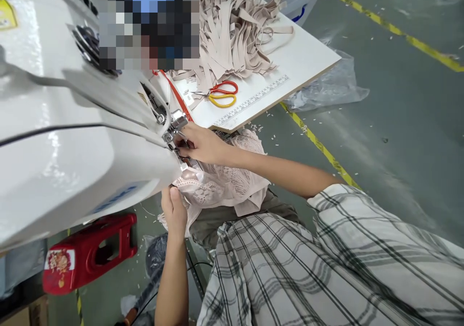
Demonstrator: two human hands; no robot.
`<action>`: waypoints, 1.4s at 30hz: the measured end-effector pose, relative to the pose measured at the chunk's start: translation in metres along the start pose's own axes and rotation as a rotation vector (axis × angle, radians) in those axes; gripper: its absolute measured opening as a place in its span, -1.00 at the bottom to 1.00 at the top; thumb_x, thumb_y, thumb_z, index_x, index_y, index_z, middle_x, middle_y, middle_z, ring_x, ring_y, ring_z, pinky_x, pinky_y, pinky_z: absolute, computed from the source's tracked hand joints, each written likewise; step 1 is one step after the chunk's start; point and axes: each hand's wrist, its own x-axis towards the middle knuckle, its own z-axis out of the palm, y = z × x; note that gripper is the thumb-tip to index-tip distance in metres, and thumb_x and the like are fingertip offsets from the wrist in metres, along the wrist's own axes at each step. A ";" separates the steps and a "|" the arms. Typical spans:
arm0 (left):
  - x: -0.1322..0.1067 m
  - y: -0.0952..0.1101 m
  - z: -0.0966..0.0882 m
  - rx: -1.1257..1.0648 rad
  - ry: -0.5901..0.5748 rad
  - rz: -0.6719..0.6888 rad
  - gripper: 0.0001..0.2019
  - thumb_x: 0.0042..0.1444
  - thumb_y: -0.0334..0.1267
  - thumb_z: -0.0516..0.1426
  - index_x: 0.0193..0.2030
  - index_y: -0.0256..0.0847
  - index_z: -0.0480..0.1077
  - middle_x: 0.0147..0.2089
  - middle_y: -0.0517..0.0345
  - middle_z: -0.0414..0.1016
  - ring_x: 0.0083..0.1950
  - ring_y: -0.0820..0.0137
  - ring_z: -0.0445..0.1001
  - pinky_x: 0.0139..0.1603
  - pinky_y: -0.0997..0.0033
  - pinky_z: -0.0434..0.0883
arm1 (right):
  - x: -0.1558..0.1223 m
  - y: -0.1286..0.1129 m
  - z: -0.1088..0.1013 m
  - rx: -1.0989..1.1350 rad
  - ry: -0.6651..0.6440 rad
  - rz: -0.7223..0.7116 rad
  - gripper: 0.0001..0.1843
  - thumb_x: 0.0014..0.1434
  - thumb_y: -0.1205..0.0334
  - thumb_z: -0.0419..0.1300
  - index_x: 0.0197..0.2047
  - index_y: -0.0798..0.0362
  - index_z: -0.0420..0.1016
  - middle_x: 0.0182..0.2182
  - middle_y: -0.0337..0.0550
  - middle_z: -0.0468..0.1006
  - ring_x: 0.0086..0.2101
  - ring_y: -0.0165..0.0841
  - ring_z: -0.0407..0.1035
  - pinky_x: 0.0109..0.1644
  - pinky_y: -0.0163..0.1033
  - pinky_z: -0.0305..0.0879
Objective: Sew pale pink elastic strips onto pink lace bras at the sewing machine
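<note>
A pale pink lace garment [206, 190] lies bunched under the head of a white sewing machine [79, 166] and hangs over my lap. My left hand [175, 212] grips its near left edge, thumb on top. On the far side of the metal presser foot and needle parts [176, 135], my right hand [205, 144] has its fingers curled in close to the needle area. What those fingers pinch is hidden by the hand and the machine parts.
Past my right hand, a white table board [308, 57] bears a heap of beige fabric strips [235, 36], red-and-yellow-handled scissors [221, 94] and a printed ruler scale [253, 98]. A red plastic stool [90, 253] stands on the floor at left. Clear plastic [329, 86] lies beyond the board.
</note>
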 end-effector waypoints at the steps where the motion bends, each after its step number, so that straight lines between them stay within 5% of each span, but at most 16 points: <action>1: 0.002 -0.002 0.000 -0.026 -0.033 -0.047 -0.60 0.37 0.02 -0.08 -0.08 -0.21 0.44 -0.10 0.02 0.50 -0.06 0.29 0.45 -0.03 0.34 0.36 | 0.000 0.000 0.001 0.001 0.004 0.003 -0.91 0.13 0.39 0.20 -0.24 0.09 0.41 -0.13 -0.12 0.40 -0.16 -0.33 0.32 -0.08 -0.23 0.26; 4: 0.003 0.000 -0.001 -0.049 -0.043 -0.104 -0.56 0.36 0.01 -0.06 -0.48 -0.18 0.26 -0.48 0.23 0.28 -0.41 0.42 0.27 -0.36 0.45 0.23 | 0.000 -0.001 0.001 0.002 0.008 0.009 -0.90 0.13 0.41 0.21 -0.24 0.09 0.42 -0.11 -0.12 0.40 -0.18 -0.35 0.32 -0.10 -0.23 0.25; 6: 0.002 0.003 -0.001 -0.049 -0.011 -0.102 -0.53 0.35 -0.02 -0.03 -0.57 -0.16 0.08 -0.58 0.31 0.08 -0.51 0.48 0.11 -0.45 0.46 0.11 | -0.001 0.000 0.000 -0.004 0.008 0.007 -0.90 0.14 0.41 0.21 -0.24 0.09 0.42 -0.11 -0.12 0.40 -0.19 -0.36 0.31 -0.10 -0.23 0.25; 20: 0.009 0.032 -0.004 0.107 0.018 -0.025 -0.54 0.33 -0.14 0.02 -0.56 -0.17 -0.06 -0.55 0.33 -0.11 -0.49 0.52 -0.04 -0.47 0.45 0.00 | -0.003 -0.002 -0.009 0.056 -0.008 -0.033 -0.91 0.13 0.43 0.16 -0.29 0.08 0.34 -0.16 -0.13 0.35 -0.18 -0.36 0.27 -0.09 -0.24 0.24; 28: 0.012 0.034 -0.006 0.189 0.037 0.008 -0.55 0.28 -0.11 0.07 -0.61 -0.19 0.09 -0.59 0.33 0.03 -0.50 0.52 0.08 -0.44 0.47 0.12 | -0.003 0.000 -0.011 0.031 -0.019 -0.030 -0.91 0.14 0.41 0.11 -0.25 0.09 0.34 -0.12 -0.10 0.36 -0.15 -0.32 0.28 -0.10 -0.21 0.23; 32: 0.018 0.028 -0.012 0.208 -0.014 -0.071 -0.68 0.25 -0.02 0.08 -0.38 -0.20 0.43 -0.41 0.19 0.44 -0.32 0.38 0.38 -0.23 0.41 0.32 | 0.001 0.002 -0.007 0.060 0.007 -0.004 -0.87 0.08 0.42 0.13 -0.25 0.11 0.39 -0.10 -0.09 0.39 -0.22 -0.36 0.29 -0.15 -0.24 0.21; 35: 0.020 0.024 -0.014 -0.012 -0.149 -0.261 -0.60 0.23 0.08 0.07 -0.16 -0.22 0.51 -0.14 0.01 0.58 -0.03 0.19 0.50 0.01 0.25 0.40 | 0.005 0.005 0.002 0.043 0.043 -0.006 -0.88 0.04 0.45 0.13 -0.31 0.10 0.39 -0.16 -0.12 0.41 -0.20 -0.34 0.30 -0.14 -0.24 0.20; 37: 0.013 0.025 -0.009 -0.362 -0.374 -0.485 -0.55 0.13 0.16 0.16 -0.14 -0.22 0.52 -0.10 -0.05 0.61 0.06 0.12 0.51 0.10 0.17 0.41 | 0.003 0.005 0.005 0.074 0.070 0.003 -0.91 0.04 0.45 0.14 -0.34 0.10 0.37 -0.17 -0.11 0.42 -0.17 -0.34 0.31 -0.09 -0.23 0.21; 39: -0.002 0.031 0.006 -0.676 -0.601 -0.673 -0.47 -0.08 0.17 0.32 -0.15 -0.24 0.54 -0.13 -0.08 0.63 0.06 0.05 0.54 0.14 0.09 0.42 | -0.005 -0.001 -0.001 0.152 0.076 0.048 -0.96 0.10 0.38 0.16 -0.36 0.09 0.36 -0.20 -0.12 0.43 -0.20 -0.35 0.31 -0.08 -0.23 0.22; 42: -0.038 0.055 0.048 -0.853 -0.752 -0.712 -0.35 -0.28 0.21 0.40 -0.18 -0.30 0.54 -0.20 -0.12 0.64 0.00 -0.02 0.57 0.15 -0.01 0.41 | -0.023 -0.026 -0.037 0.327 -0.076 0.146 -0.87 0.22 0.21 0.16 -0.33 0.07 0.35 -0.36 -0.22 0.45 -0.36 -0.42 0.29 -0.23 -0.27 0.22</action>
